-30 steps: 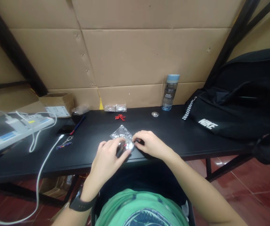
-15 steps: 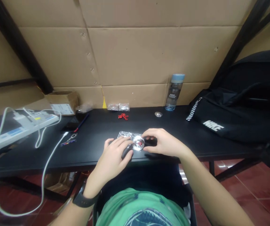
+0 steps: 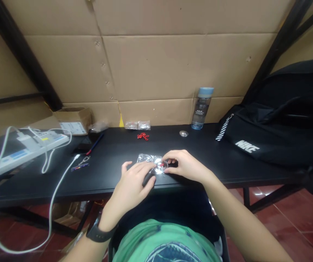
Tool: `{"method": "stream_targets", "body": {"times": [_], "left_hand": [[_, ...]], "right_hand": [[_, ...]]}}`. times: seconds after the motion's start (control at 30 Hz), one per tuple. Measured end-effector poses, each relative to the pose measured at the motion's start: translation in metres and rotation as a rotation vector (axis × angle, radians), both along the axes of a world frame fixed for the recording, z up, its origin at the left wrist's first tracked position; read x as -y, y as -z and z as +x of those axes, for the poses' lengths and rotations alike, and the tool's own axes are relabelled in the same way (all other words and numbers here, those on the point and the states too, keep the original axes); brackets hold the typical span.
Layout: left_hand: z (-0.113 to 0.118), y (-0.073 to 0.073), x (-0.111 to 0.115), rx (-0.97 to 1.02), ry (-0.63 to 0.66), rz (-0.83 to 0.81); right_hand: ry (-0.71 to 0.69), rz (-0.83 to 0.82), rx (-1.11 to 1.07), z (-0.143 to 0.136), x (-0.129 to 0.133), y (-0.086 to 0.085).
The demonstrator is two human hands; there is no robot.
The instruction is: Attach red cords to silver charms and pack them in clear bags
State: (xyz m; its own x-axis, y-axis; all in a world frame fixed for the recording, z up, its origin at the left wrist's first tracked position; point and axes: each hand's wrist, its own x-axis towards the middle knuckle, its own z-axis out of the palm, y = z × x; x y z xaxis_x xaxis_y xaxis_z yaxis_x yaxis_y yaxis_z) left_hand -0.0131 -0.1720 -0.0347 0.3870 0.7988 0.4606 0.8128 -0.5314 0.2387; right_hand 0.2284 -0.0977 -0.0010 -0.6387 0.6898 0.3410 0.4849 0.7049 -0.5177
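Note:
A clear, shiny round plastic disc (image 3: pixel 159 168) with something small and red at its centre lies near the table's front edge. My left hand (image 3: pixel 136 178) is curved, with its fingertips at the disc's left edge. From the other side, the thumb and fingers of my right hand (image 3: pixel 183 165) grip the right edge. Crinkled clear plastic wrap (image 3: pixel 144 157) lies just behind my left fingers. Further back sit a small heap of red cord loops (image 3: pixel 143 136) and another clear round piece (image 3: pixel 184 134).
Two clear packets (image 3: pixel 137 125) lie against the cardboard wall. A water bottle (image 3: pixel 200 112) and a black bag (image 3: pixel 254 127) stand at the right. To the left are a power strip (image 3: pixel 22 154), a white cable (image 3: pixel 53 200), a keyring (image 3: pixel 81 165), a pen (image 3: pixel 94 144) and a cardboard box (image 3: pixel 74 120).
My right hand has shifted slightly left, its thumb and fingers closing in on the disc's edge. My left hand has stayed nearly in place beside it.

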Motion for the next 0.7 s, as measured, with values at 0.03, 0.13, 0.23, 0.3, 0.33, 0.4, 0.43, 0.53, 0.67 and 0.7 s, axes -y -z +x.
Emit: {"method": "stream_targets", "body": {"times": [0.03,0.13,0.23,0.3,0.33,0.4,0.43,0.53,0.67,0.7], "left_hand": [[0.000,0.001,0.000,-0.003,0.001,0.003],[-0.001,0.003,-0.002,-0.018,0.003,0.026],[-0.002,0.006,-0.003,-0.046,0.003,0.053],[-0.002,0.007,-0.003,-0.063,0.004,0.049],[-0.002,0.007,-0.003,-0.068,0.006,0.044],[-0.002,0.007,-0.003,-0.070,0.014,0.039],[-0.002,0.007,-0.003,-0.067,0.020,0.042],[-0.002,0.005,-0.002,-0.048,0.033,0.052],[-0.001,0.004,-0.001,-0.031,0.035,0.055],[-0.001,0.004,-0.001,-0.028,0.035,0.058]], "right_hand": [[0.003,0.010,0.004,0.000,-0.001,0.001],[0.018,0.026,0.002,0.001,-0.004,0.004],[0.030,0.003,-0.030,-0.001,-0.005,0.006],[0.044,-0.006,-0.053,-0.003,-0.004,0.008],[0.049,-0.008,-0.060,-0.005,-0.004,0.008],[0.052,-0.012,-0.067,-0.007,-0.002,0.009],[0.050,-0.014,-0.067,-0.008,-0.002,0.009],[0.033,-0.011,-0.044,-0.010,0.000,0.009],[-0.010,0.022,-0.004,-0.011,0.002,0.008],[-0.017,0.029,-0.007,-0.011,0.002,0.008]]}}
